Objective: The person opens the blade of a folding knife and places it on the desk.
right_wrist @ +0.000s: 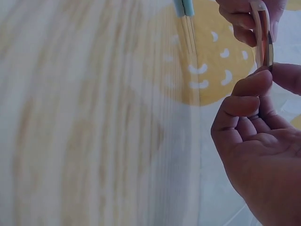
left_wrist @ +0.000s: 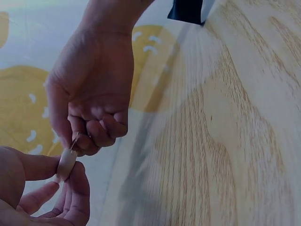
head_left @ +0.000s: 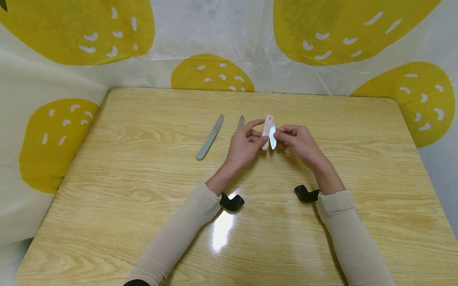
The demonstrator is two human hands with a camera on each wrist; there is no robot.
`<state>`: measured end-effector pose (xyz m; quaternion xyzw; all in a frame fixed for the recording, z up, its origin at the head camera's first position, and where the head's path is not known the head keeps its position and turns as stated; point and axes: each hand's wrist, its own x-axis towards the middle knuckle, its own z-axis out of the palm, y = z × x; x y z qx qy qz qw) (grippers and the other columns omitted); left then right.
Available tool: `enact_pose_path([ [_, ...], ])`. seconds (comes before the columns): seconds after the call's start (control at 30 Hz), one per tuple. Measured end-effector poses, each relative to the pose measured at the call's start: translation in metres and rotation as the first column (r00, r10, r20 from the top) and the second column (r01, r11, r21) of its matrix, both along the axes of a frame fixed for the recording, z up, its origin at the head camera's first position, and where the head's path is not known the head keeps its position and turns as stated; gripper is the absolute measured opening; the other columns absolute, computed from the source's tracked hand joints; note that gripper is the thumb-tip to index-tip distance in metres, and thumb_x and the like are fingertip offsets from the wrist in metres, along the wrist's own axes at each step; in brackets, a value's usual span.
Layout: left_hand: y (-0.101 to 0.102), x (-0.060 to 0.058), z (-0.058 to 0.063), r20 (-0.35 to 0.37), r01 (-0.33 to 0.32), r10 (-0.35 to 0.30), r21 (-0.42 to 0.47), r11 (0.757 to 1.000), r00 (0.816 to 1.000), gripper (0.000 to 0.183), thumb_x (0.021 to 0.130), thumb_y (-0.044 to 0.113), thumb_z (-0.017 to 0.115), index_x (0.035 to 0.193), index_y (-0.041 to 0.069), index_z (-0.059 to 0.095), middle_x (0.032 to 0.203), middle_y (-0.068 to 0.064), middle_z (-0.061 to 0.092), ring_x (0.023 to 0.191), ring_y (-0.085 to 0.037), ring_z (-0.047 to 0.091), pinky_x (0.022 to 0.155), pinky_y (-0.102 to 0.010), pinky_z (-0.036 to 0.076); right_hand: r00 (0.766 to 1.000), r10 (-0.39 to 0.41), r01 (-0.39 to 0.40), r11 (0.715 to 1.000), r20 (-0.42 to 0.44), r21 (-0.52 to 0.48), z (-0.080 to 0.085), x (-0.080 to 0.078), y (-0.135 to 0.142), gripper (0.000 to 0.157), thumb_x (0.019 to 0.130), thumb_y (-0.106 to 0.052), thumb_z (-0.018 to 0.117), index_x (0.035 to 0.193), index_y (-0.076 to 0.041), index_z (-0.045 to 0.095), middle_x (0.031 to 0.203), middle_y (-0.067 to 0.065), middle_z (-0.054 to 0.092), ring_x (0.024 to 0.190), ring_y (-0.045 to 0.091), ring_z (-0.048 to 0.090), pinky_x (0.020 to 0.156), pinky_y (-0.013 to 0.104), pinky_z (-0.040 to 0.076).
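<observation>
Fingers and thumb of my left hand [head_left: 244,147] grip the pink handle of a folding knife [head_left: 267,131], held up over the table. Its shiny blade [head_left: 273,137] is swung partly out from the handle, lying at a narrow angle to it. Thumb and fingers of my right hand [head_left: 300,144] pinch the blade from the right side. In the left wrist view the pink handle [left_wrist: 67,164] shows edge-on between left thumb and fingers. The right wrist view looks into the slot of the handle [right_wrist: 262,28], with the right fingertips at the blade below.
Two more knives with grey-green handles lie on the wooden table [head_left: 146,171]: one knife [head_left: 210,138] in full view, the other knife [head_left: 240,124] partly behind my left hand. Black wrist devices [head_left: 232,202] extend from both sleeves. A patterned curtain [head_left: 210,34] borders the table.
</observation>
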<state>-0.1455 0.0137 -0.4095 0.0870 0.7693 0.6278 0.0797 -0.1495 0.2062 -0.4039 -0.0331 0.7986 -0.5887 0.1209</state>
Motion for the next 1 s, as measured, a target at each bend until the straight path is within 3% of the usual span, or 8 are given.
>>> enact_pose_path([
  [0.3,-0.002,0.0,0.001,0.037,-0.012,0.011,0.022,1.0,0.999,0.046,0.092,0.008,0.069,0.135,0.022,0.059,0.101,-0.013,0.071,0.077,-0.013,0.068,0.062,-0.02,0.053,0.998,-0.062,0.061,0.998,0.022,0.025,0.003,-0.001,0.008,0.034,0.1,-0.027,0.058,0.108,0.004,0.065,0.082,-0.009,0.062,0.077,0.01,0.053,0.068,0.026,0.048],
  [0.53,-0.004,0.001,0.002,0.052,-0.017,0.015,0.034,0.999,0.999,0.046,0.092,0.007,0.069,0.135,0.02,0.06,0.101,-0.014,0.07,0.077,-0.012,0.068,0.066,-0.029,0.058,0.997,-0.075,0.074,0.997,0.026,0.025,0.001,-0.002,0.01,0.037,0.102,-0.032,0.054,0.11,0.003,0.062,0.08,-0.001,0.058,0.075,0.013,0.05,0.065,0.029,0.044],
  [0.8,-0.004,0.002,0.004,0.042,-0.062,0.06,0.054,0.997,0.997,0.047,0.092,0.009,0.069,0.137,0.016,0.058,0.098,-0.013,0.069,0.073,-0.007,0.064,0.06,-0.017,0.049,0.996,-0.085,0.087,0.995,0.035,-0.058,0.002,0.001,0.011,0.032,0.099,-0.031,0.06,0.108,0.0,0.058,0.084,0.003,0.066,0.074,0.016,0.058,0.067,0.029,0.051],
  [1.0,-0.003,0.003,0.004,0.02,-0.091,0.089,0.088,0.992,0.996,0.046,0.093,0.01,0.069,0.137,0.015,0.058,0.097,-0.013,0.067,0.071,-0.005,0.062,0.061,-0.016,0.047,0.995,-0.104,0.104,0.993,0.008,-0.047,0.003,0.003,0.011,0.038,0.096,-0.032,0.065,0.105,0.005,0.063,0.082,0.0,0.067,0.075,0.014,0.059,0.068,0.026,0.053],
])
